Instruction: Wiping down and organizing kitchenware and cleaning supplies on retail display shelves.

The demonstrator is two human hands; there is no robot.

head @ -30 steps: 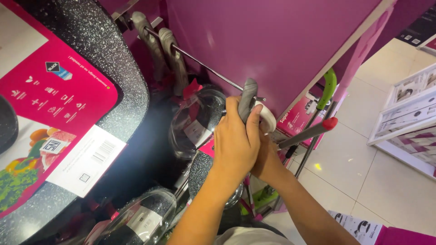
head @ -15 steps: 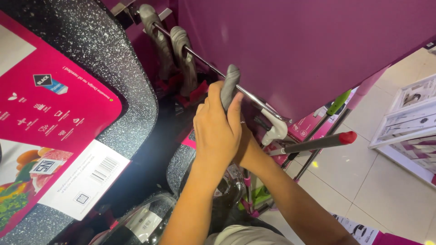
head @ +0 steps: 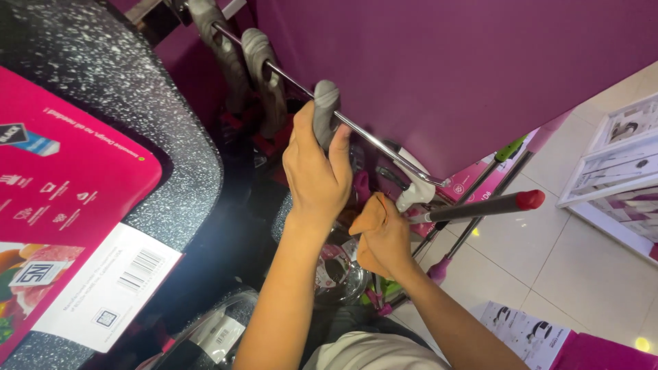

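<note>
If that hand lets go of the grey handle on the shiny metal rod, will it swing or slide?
The grey handle probably swings, since it hangs from the thin metal rod by one end. It may slide too: the rod looks smooth and slopes downward. The left hand wraps it, so it seems stiff, not floppy.

Bright, even overhead shop light leaves small glare spots on the glossy cream floor tiles (head: 582,274), deep shadow under the purple display panel (head: 445,68), and wide-angle stretching softening the edges.
</note>
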